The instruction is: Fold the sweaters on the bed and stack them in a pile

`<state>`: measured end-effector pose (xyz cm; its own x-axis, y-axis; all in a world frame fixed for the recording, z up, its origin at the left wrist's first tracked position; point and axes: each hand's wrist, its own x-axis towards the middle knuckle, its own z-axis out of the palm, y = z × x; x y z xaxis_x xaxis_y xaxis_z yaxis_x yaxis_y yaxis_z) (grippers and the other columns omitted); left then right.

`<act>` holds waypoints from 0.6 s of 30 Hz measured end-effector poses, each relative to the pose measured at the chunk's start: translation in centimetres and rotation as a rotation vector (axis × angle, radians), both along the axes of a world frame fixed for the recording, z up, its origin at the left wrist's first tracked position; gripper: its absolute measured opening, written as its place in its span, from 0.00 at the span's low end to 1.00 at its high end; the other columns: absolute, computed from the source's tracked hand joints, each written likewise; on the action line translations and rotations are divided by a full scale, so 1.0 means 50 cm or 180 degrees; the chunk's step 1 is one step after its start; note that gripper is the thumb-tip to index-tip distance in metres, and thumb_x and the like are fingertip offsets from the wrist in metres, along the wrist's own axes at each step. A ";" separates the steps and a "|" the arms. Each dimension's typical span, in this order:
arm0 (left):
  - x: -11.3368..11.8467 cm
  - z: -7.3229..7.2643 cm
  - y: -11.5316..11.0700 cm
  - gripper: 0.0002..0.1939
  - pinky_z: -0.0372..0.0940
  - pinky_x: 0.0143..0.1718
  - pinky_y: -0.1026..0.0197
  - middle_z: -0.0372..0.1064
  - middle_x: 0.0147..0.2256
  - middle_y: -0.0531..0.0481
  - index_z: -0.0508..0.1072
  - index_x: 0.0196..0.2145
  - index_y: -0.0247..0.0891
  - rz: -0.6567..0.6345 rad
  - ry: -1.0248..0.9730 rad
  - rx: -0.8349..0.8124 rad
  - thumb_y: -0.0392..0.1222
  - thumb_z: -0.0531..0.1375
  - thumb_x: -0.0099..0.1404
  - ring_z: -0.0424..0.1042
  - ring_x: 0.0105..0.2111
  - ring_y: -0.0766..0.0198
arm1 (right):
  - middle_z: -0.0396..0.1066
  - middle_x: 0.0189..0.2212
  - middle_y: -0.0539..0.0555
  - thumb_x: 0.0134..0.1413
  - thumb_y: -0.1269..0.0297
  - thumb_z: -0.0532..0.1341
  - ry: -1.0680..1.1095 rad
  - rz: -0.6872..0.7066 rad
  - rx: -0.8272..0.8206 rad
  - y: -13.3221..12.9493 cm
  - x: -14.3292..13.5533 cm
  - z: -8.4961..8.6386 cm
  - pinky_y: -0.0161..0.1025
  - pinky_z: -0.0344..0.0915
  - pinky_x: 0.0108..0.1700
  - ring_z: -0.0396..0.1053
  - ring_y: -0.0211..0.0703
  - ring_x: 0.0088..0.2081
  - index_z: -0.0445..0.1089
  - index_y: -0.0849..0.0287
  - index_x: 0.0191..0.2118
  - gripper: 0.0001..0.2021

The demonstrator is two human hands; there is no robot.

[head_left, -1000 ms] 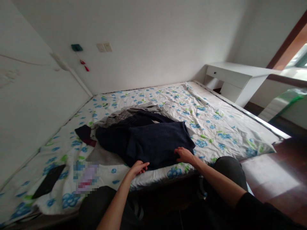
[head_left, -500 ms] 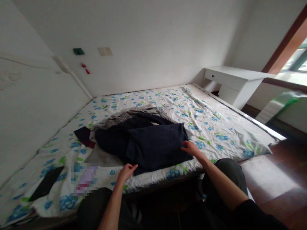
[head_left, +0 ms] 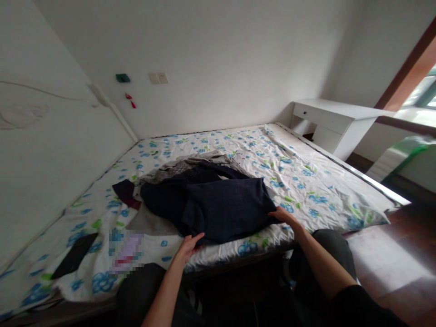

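A dark navy garment (head_left: 231, 206) lies spread over the near part of the bed, its front edge close to the mattress edge. My left hand (head_left: 191, 244) is closed at its near left corner, the thumb on top of the cloth. At the right side, my right hand (head_left: 282, 215) pinches the garment's edge near its lower right corner. Behind the navy cloth is a heap of grey patterned clothing (head_left: 177, 168). A navy and maroon piece of cloth (head_left: 127, 193) sits to the left of the heap.
The bed has a white sheet with blue flowers (head_left: 313, 200). On its left lie a black flat object (head_left: 75, 255) and a blurred lilac item (head_left: 129, 252). A white desk (head_left: 335, 122) stands beyond the right side. My knees are against the bed's front.
My right hand has moved down along the garment's right edge and closed on it. My left hand has closed on the near left corner. The view has shifted slightly.
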<state>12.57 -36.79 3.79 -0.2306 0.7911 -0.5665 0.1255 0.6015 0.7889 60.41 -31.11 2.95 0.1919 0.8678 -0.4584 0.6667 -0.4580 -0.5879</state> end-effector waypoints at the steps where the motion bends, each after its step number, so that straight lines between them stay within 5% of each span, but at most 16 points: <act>1: -0.008 0.005 -0.007 0.25 0.79 0.37 0.56 0.82 0.42 0.41 0.73 0.34 0.44 -0.0099 -0.0001 0.0001 0.55 0.81 0.51 0.83 0.47 0.48 | 0.76 0.27 0.52 0.63 0.60 0.74 0.0112 -0.0018 -0.0111 0.001 0.015 0.009 0.32 0.71 0.29 0.78 0.43 0.31 0.73 0.59 0.34 0.12; 5: -0.045 0.011 -0.032 0.36 0.77 0.34 0.56 0.76 0.32 0.51 0.66 0.29 0.45 -0.0844 0.0399 -0.0182 0.66 0.83 0.40 0.81 0.39 0.51 | 0.78 0.30 0.51 0.54 0.58 0.80 0.0586 0.0289 -0.0724 0.001 0.079 0.018 0.33 0.76 0.31 0.76 0.39 0.29 0.75 0.59 0.37 0.16; 8: -0.082 0.029 -0.019 0.39 0.65 0.24 0.61 0.73 0.24 0.51 0.66 0.25 0.42 -0.1930 0.0836 -0.0912 0.73 0.80 0.37 0.74 0.25 0.57 | 0.78 0.29 0.53 0.50 0.56 0.82 0.0141 0.0691 -0.1376 0.012 0.115 0.002 0.34 0.76 0.32 0.74 0.38 0.27 0.77 0.61 0.33 0.18; 10: -0.113 0.055 0.010 0.39 0.59 0.22 0.63 0.73 0.22 0.48 0.68 0.24 0.41 -0.2322 0.0963 -0.1107 0.76 0.78 0.38 0.72 0.21 0.58 | 0.77 0.27 0.55 0.56 0.51 0.79 -0.0262 0.0851 -0.1368 0.033 0.131 -0.008 0.34 0.74 0.31 0.73 0.38 0.27 0.78 0.62 0.30 0.19; 14: -0.155 0.108 0.098 0.37 0.60 0.23 0.63 0.76 0.27 0.46 0.74 0.30 0.41 -0.1501 0.1012 0.0027 0.78 0.73 0.44 0.76 0.26 0.55 | 0.81 0.28 0.57 0.61 0.45 0.75 -0.0654 0.0757 -0.0234 0.104 0.137 -0.016 0.37 0.74 0.39 0.80 0.46 0.35 0.84 0.60 0.35 0.19; 18: -0.141 0.100 0.193 0.36 0.65 0.28 0.63 0.82 0.37 0.43 0.79 0.41 0.40 -0.0582 0.1101 0.0885 0.75 0.70 0.50 0.79 0.31 0.56 | 0.86 0.42 0.57 0.67 0.50 0.70 -0.0611 0.0588 0.0520 0.187 0.114 -0.026 0.36 0.74 0.47 0.83 0.49 0.45 0.87 0.57 0.49 0.17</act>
